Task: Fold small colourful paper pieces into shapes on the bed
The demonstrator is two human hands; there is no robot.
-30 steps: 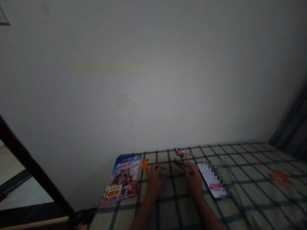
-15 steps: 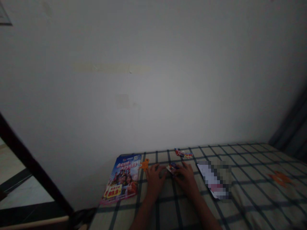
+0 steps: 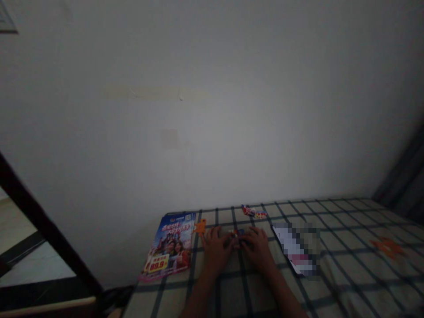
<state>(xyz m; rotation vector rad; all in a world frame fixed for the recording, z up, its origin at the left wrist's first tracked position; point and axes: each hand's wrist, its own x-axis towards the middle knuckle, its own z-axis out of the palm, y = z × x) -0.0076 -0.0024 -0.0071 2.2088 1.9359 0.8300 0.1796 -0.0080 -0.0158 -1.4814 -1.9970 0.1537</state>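
Between my hands, low over the checked cloth, is a small folded piece of colourful printed paper [image 3: 236, 238]. My left hand [image 3: 214, 249] has thumb and fingertips closed at the paper's left side. From the right, my right hand [image 3: 258, 248] pinches it with thumb and forefinger. Fingers cover much of the paper, so its exact folded shape is hard to make out. Beyond my right hand lies another folded printed strip [image 3: 254, 212]. A stack of glossy printed flyers [image 3: 174, 243] lies left of my left hand.
The checked cloth [image 3: 344, 247] carries orange printed figures and runs back to a pale wall [image 3: 232, 110]. Right of my right hand lies a flat, blurred-out object [image 3: 291, 251]. A dark slanting bar [image 3: 43, 221] stands at the left.
My left hand has moved right, in to the folded paper, and its fingers have closed there. The paper has turned slightly between my hands. My right hand keeps its place.
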